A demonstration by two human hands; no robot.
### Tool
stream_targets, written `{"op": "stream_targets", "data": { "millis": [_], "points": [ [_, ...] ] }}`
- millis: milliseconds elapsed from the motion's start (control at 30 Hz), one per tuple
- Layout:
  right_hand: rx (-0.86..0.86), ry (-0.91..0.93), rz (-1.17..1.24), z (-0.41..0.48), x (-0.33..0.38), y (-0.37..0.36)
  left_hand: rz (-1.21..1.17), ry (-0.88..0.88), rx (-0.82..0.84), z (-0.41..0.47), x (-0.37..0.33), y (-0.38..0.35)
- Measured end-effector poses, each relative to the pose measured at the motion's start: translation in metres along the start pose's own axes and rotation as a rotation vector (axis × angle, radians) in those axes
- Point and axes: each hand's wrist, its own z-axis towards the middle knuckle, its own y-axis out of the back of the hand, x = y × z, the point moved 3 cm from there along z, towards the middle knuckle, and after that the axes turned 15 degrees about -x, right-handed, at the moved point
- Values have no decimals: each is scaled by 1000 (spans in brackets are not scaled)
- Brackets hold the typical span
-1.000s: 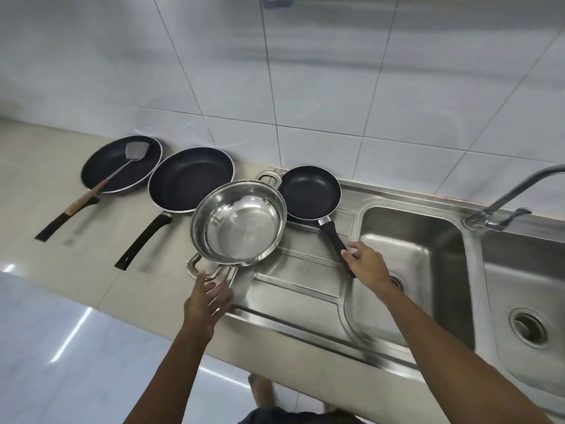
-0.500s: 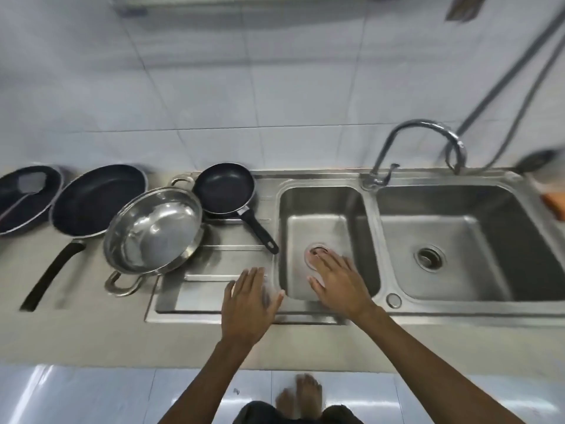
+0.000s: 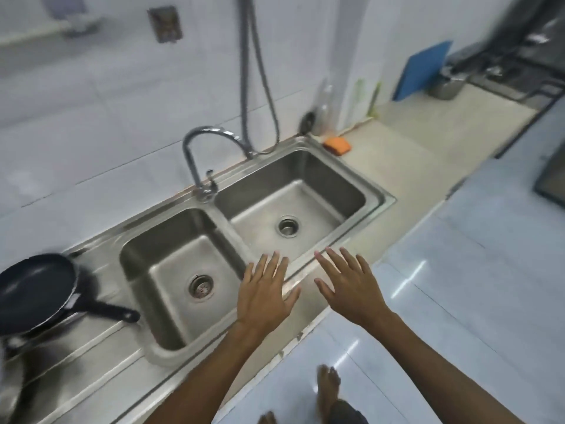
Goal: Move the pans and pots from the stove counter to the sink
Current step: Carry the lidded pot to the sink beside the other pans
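A small black frying pan (image 3: 33, 289) rests on the steel drainboard (image 3: 91, 356) at the left edge, its black handle pointing right toward the sink. The double steel sink (image 3: 232, 240) has a left basin (image 3: 171, 270) and a right basin (image 3: 293, 203), both holding nothing. My left hand (image 3: 263, 292) hovers flat with fingers spread over the sink's front rim, between the basins. My right hand (image 3: 351, 286) is spread the same way just to its right, over the counter edge. Neither hand holds anything. The other pans are out of view to the left.
A curved faucet (image 3: 208, 148) rises behind the basins, with a hose hanging on the tiled wall. An orange sponge (image 3: 336, 144) lies at the sink's far right corner. Further right along the counter stand a blue board (image 3: 423, 68) and a stove (image 3: 504, 65). My bare feet show on the tiled floor.
The view has swung right, from the pans to the sink and the far counter. Both hands left the pot handle and pan handle and now hover spread over the sink's front rim.
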Motion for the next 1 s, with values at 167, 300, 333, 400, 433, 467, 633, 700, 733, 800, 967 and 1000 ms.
{"op": "stream_targets", "data": {
  "millis": [167, 300, 333, 400, 433, 467, 633, 700, 733, 800, 967, 1000],
  "points": [
    [-61, -181, -35, -6, -97, 34, -59, -165, 7, 67, -92, -34],
    [-117, -272, -36, -1, -187, 57, -81, -253, -21, 129, -174, -62],
    [-118, -292, -33, -1, -212, 63, -81, -260, -22, 144, -196, -70],
    [-120, -334, -22, -1, -262, 74, -81, -263, -25, 174, -241, -87],
    [-133, -344, -26, -2, -283, 77, -77, -267, -29, 186, -260, -94],
    [-143, -346, -34, -2, -309, 82, -75, -272, -28, 200, -285, -103],
    [-135, -349, -60, 1, -435, 97, -84, -277, -10, 261, -392, -151],
    [-148, -361, -73, 5, -481, 100, -97, -304, -10, 282, -427, -169],
    [-150, -364, -83, 9, -503, 100, -99, -316, -11, 294, -443, -178],
    [-142, -366, -95, 19, -542, 100, -103, -328, 3, 318, -471, -194],
    [-143, -409, -88, 50, -641, 88, -102, -363, 35, 385, -534, -250],
    [-140, -420, -86, 57, -664, 84, -111, -368, 42, 401, -548, -264]
  ]
}}
